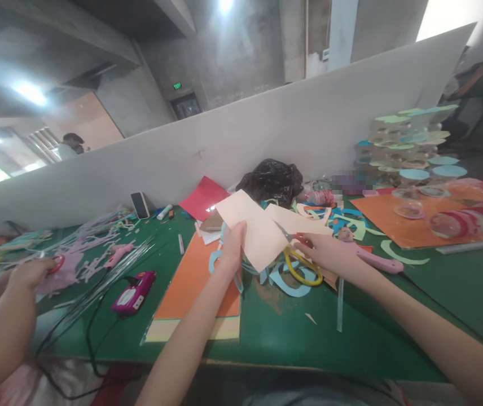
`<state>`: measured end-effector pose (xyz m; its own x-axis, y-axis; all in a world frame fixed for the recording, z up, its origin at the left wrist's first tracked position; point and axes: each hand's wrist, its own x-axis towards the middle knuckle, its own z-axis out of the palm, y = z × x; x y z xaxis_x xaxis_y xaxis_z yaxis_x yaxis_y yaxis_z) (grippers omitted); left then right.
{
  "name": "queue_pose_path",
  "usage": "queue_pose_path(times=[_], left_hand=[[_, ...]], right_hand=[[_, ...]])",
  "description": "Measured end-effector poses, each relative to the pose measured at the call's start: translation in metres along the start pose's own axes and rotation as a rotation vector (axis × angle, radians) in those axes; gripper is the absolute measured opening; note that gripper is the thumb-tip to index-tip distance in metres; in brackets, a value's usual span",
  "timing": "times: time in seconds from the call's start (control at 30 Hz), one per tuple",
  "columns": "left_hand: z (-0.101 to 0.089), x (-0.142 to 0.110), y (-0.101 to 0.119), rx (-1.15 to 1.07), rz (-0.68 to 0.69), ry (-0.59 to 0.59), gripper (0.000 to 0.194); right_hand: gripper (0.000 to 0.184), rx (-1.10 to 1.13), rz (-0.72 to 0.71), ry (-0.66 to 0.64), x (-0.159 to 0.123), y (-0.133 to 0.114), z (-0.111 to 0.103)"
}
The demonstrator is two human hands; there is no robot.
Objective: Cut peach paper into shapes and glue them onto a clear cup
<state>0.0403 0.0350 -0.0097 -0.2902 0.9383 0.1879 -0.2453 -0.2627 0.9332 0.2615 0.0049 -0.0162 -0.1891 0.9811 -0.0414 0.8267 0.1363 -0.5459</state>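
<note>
My left hand (232, 243) pinches the lower left edge of a cream paper sheet (255, 228), held up above the green table (351, 332). My right hand (328, 252) grips yellow-handled scissors (301, 265), whose blades reach into the sheet from its right side. A partly cut flap of the same sheet (298, 221) spreads toward the right. Below the hands lie blue paper offcuts (286, 282).
An orange card stack (194, 282) lies left of centre. A magenta glue gun (134, 292) with its black cord sits at left, where another person's hand (30, 273) holds red scissors among pink scraps. A pink tool (379, 263), orange sheet (402, 217), black bag (272, 180) and phone (140, 204) are further back.
</note>
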Motion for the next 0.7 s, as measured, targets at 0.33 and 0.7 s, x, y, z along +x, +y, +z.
queue_pose_path(times=[0.33,0.7], left_hand=[[0.003,0.000,-0.008,-0.053,-0.038,-0.082,0.031],[0.005,-0.020,0.008,0.519,0.285,-0.194,0.022]], right_hand=[[0.030,-0.516,-0.239,0.371,-0.008,0.000,0.004],[0.029,-0.424,-0.974,0.602,0.002,0.010,0.015]])
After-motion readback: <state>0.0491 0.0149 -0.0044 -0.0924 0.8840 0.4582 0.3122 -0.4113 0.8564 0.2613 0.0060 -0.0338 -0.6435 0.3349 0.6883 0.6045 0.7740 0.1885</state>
